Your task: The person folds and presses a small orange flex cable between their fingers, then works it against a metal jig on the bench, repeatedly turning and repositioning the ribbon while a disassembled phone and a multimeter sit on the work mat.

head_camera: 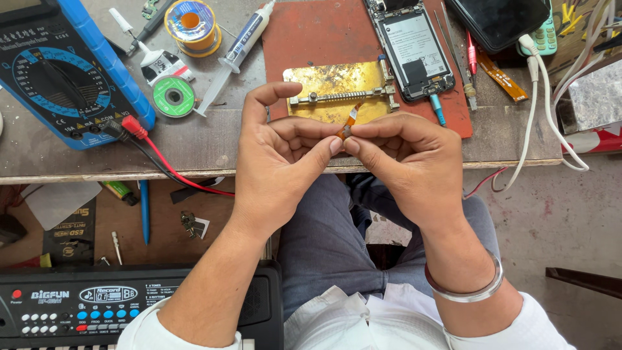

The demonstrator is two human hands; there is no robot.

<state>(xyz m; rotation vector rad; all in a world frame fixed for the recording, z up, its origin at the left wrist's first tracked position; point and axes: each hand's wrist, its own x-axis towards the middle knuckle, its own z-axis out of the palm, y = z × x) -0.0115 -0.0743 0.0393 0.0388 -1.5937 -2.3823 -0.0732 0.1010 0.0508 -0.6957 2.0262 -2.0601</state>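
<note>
Nearest me sits a black keyboard by my left forearm, and a steel bangle rings my right wrist. Above my lap, my left hand and right hand meet at the bench edge. Both pinch a small orange flex strip: thumbs and forefingers closed tight on its lower end, other fingers curled loosely, my left forefinger arched high. The strip stands tilted up over a gold clamp plate on a red mat. Beyond lie an opened phone, a syringe, solder spools and, far left, a blue multimeter.
</note>
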